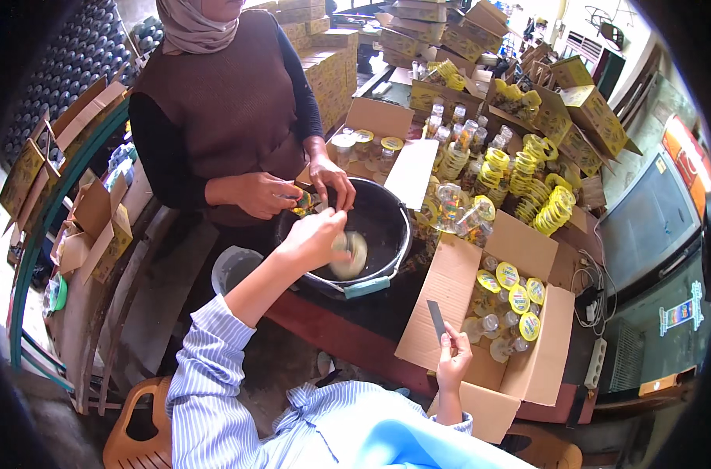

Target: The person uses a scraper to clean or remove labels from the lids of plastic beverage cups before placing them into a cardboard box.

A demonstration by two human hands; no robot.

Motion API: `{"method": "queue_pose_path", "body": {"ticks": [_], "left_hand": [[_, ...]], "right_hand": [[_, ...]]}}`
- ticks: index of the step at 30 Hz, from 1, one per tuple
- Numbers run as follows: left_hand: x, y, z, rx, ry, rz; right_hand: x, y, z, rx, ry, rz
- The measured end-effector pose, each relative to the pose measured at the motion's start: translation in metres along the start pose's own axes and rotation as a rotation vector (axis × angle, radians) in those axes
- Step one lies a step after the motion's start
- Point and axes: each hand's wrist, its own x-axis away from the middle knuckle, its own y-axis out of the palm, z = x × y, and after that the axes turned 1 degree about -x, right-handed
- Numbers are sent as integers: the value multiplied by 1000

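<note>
My left hand reaches over a black bucket with a teal handle grip. A pale, round, motion-blurred thing is under its fingers; whether they hold it is unclear. My right hand pinches a thin, flat, grey strip, perhaps a blade, upright beside an open cardboard box. Inside that box are several clear plastic bottles and yellow printed lids or labels. Across the bucket, a co-worker's hands hold a small colourful item close to my left fingertips.
Clear bottles and stacked yellow rings crowd the table's far right. Another open box stands behind the bucket. A grey pail is left of the bucket. A power strip hangs by the right edge. Orange plastic chairs flank me.
</note>
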Motion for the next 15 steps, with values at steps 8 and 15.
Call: {"method": "queue_pose_path", "body": {"ticks": [8, 15], "left_hand": [[6, 1, -4, 18, 35, -79], [1, 0, 5, 5, 30, 122]], "right_hand": [[-1, -1, 2, -23, -8, -23], [-1, 1, -3, -85, 30, -27]]}}
